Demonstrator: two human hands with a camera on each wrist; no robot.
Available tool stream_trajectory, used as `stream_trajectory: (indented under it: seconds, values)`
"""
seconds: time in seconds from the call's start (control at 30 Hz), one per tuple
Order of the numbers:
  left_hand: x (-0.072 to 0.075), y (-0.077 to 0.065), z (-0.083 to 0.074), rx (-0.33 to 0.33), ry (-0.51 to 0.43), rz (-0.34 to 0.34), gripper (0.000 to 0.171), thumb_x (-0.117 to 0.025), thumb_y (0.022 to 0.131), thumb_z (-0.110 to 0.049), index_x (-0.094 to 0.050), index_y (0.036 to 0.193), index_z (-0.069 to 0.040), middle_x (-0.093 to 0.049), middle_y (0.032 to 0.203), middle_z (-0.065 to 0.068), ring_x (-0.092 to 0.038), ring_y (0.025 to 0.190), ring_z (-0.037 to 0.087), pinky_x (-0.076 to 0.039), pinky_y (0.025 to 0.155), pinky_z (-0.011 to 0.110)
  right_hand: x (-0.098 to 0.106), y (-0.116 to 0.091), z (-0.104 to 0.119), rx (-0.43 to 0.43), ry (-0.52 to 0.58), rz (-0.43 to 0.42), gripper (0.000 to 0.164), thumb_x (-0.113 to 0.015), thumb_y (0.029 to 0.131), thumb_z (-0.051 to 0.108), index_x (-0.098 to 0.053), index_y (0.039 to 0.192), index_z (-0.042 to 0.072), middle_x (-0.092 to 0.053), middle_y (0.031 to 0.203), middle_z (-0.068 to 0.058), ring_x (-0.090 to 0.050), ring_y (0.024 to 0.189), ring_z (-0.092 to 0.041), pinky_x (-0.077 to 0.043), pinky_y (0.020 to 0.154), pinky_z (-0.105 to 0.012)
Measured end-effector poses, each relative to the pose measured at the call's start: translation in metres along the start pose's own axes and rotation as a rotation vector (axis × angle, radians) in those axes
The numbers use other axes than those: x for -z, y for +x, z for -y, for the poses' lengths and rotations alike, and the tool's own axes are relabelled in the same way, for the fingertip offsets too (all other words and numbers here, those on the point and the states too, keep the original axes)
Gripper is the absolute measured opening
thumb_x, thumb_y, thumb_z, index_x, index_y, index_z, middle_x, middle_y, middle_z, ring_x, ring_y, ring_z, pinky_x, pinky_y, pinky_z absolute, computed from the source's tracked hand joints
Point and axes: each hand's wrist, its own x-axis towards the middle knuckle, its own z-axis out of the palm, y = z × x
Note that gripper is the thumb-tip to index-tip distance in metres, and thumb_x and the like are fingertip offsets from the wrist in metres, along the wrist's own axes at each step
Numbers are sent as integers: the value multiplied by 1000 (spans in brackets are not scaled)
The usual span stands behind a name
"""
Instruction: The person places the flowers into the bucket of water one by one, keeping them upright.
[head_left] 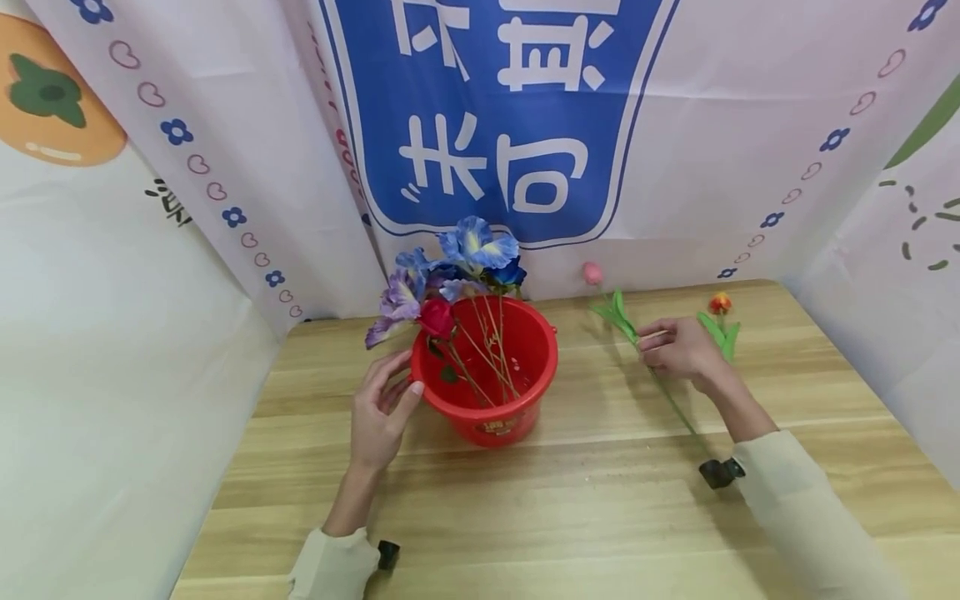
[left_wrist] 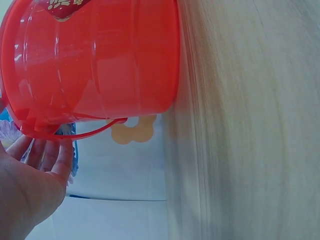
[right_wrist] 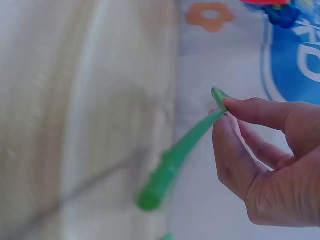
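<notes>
A red bucket [head_left: 495, 425] stands on the table, holding several artificial flowers: a red rose [head_left: 437, 318], light-blue iris-like blooms [head_left: 476, 246], a purple one [head_left: 401, 296] and a dark blue bloom [head_left: 510, 273]. At its left side my left hand [head_left: 378, 421] holds the rim, thumb on the edge and fingers outside, near the bucket's handle [left_wrist: 95, 133] in the left wrist view. My right hand [head_left: 681, 346] pinches the green stem [right_wrist: 187, 142] of a pink tulip [head_left: 592, 272] between thumb and fingers. The tulip is off the table, its bud pointing toward the back.
An orange-red flower [head_left: 720, 302] with green leaves lies at the table's back right, behind my right hand. Printed white cloth [head_left: 675, 208] hangs along the back and both sides. The wood-grain table [head_left: 570, 525] stretches in front of the bucket.
</notes>
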Motion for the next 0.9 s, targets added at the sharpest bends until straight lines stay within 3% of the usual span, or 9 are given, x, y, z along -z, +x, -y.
stream_trajectory:
  seconds: [0.33, 0.57, 0.8, 0.9]
  values:
    - [2, 0, 0, -7, 7, -6, 46, -71, 96, 8, -64, 141, 7, -60, 144, 26, -64, 129, 10, -58, 107, 22, 22, -20, 15, 64, 44, -21, 59, -70, 100, 0, -48, 154, -9, -66, 138, -30, -73, 90, 1, -67, 84, -26]
    - [2, -1, -1, -3, 4, -4, 46, -71, 96, 8, -64, 141, 7, -60, 144, 26, -64, 130, 11, -58, 108, 22, 19, -27, 18, 78, 65, 13, 60, -70, 101, 0, -47, 156, -9, -70, 136, -27, -76, 94, -3, -68, 88, -32]
    - [2, 0, -2, 5, 3, 2, 45, -71, 96, 7, -64, 141, 7, -60, 144, 25, -64, 130, 10, -58, 108, 22, 11, -33, 25, 132, 114, 33, 57, -69, 101, 1, -50, 154, -6, -65, 138, -31, -76, 96, -6, -68, 89, -30]
    - [1, 0, -3, 8, 1, 3, 45, -71, 97, 7, -64, 141, 7, -60, 144, 25, -64, 130, 10, -58, 108, 22, 9, -36, 31, 153, 136, 30, 55, -70, 102, 4, -51, 152, -6, -67, 133, -25, -77, 96, -8, -68, 90, -31]
